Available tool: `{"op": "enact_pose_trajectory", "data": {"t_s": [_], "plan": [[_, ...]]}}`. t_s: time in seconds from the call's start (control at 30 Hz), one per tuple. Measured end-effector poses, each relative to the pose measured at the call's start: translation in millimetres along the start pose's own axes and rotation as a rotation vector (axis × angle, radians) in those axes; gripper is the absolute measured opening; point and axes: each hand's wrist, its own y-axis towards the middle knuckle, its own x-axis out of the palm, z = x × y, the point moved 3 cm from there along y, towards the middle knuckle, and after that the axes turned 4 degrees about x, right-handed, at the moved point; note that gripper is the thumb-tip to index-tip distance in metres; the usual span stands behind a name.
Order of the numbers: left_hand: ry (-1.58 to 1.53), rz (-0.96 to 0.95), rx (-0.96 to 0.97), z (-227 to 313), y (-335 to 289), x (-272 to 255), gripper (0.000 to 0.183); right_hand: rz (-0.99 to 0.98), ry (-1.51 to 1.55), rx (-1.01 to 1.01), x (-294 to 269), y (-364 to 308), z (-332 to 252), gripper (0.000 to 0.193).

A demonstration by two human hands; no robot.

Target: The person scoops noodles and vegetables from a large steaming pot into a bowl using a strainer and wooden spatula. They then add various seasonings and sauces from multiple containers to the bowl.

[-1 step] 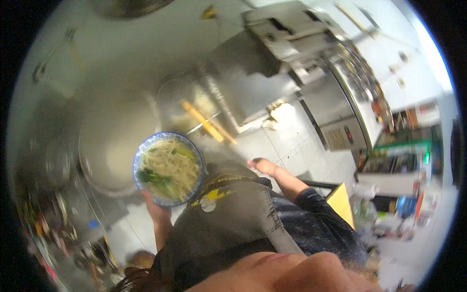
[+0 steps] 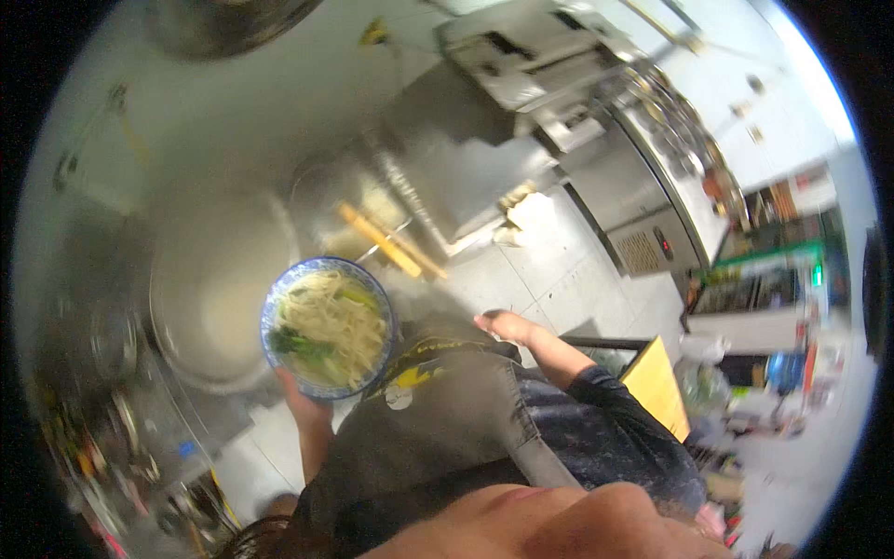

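Note:
My left hand [image 2: 300, 396] grips the near rim and side of a blue-and-white patterned bowl [image 2: 389, 347]. Pale flat noodles [image 2: 340, 321] fill it, with dark leafy greens [image 2: 303, 347] on the left side and a paler green piece at the upper right. The fingers under the bowl are hidden. To the right of my apron, my right hand [image 2: 503, 324] hangs with nothing visible in it; its fingers look loosely apart, partly turned out of sight. Just beyond the bowl, a pair of yellow wooden handles [image 2: 382, 244] juts from a steaming pot [image 2: 312, 182].
A large, steamy round pot [image 2: 177, 363] stands left of the bowl. Ahead is a steel counter [image 2: 466, 182] with a boxy steel appliance [image 2: 531, 56]. A steel cabinet [image 2: 643, 214] stands at the right, near a yellow-topped stand [image 2: 656, 387]. Utensils [image 2: 130, 438] crowd the lower left.
The bowl sits slightly farther right and lower in the picture, still in my left hand. The surrounding kitchen has shifted a little leftward as my view moves.

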Motion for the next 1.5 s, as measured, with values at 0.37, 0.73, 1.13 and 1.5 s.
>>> {"op": "enact_pose_trajectory", "data": {"t_s": [0.37,0.73,1.13,1.5], "plan": [[0.289,-0.638,-0.472,-120,-52,231,0.073,0.073,1.094,-0.670,-56,-210,37,0.049],[0.361,-0.815,-0.851,-357,-97,439,0.069,0.276,1.476,-0.887,-194,-289,213,0.079],[0.418,-0.835,-1.041,-538,-40,584,0.068,0.503,1.699,-0.659,-335,-252,325,0.053],[0.443,-0.804,-0.887,-639,100,769,0.070,0.488,1.415,-0.493,-625,-195,322,0.059]]}}
